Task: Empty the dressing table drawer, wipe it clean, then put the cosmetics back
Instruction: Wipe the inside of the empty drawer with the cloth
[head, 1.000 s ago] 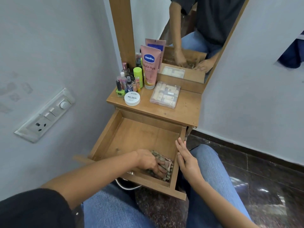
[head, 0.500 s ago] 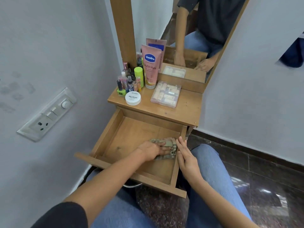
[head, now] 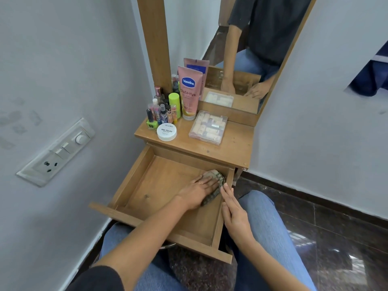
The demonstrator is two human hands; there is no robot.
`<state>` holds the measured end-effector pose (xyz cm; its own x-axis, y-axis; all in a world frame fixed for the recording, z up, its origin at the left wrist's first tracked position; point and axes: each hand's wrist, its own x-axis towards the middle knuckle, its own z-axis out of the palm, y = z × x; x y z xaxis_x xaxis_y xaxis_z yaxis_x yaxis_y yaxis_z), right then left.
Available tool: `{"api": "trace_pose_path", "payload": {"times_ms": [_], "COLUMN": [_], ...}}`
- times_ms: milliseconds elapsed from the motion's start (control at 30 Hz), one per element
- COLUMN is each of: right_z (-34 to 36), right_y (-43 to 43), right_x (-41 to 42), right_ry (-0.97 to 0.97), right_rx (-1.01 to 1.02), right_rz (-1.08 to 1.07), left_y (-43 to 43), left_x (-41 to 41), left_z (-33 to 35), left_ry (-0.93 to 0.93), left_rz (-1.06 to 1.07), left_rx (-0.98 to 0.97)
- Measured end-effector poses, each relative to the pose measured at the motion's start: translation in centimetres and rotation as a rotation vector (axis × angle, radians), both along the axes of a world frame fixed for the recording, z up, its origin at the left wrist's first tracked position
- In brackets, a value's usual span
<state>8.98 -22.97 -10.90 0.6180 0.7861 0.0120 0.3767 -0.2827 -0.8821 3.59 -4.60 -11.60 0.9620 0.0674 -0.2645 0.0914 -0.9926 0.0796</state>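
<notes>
I'm at the wiping step. The wooden drawer stands pulled out, its smooth boxy floor bare of cosmetics, which wait on the bench above: a soft pink tube, a flat clear box and a round white jar. My left hand presses flat on the crumpled greenish cloth in the far right corner. My right hand, apart from it, lies straight-fingered along the right wall. Next, I think, comes a firm sweep leftward.
</notes>
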Motion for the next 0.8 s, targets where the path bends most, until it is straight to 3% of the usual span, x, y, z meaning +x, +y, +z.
{"api": "trace_pose_path", "payload": {"times_ms": [333,800], "right_z": [-0.4,-0.5], "right_y": [0.4,0.5], "right_x": [0.0,-0.1], "right_ry": [-0.031,-0.023], "right_rx": [-0.007,-0.016], "right_rz": [-0.036,-0.048], "left_y": [-0.8,4.9], "left_x": [1.9,-2.5], "left_z": [0.2,0.7], "left_ry": [0.192,0.184], "left_rz": [0.087,0.478], "left_rx": [0.114,0.0]}}
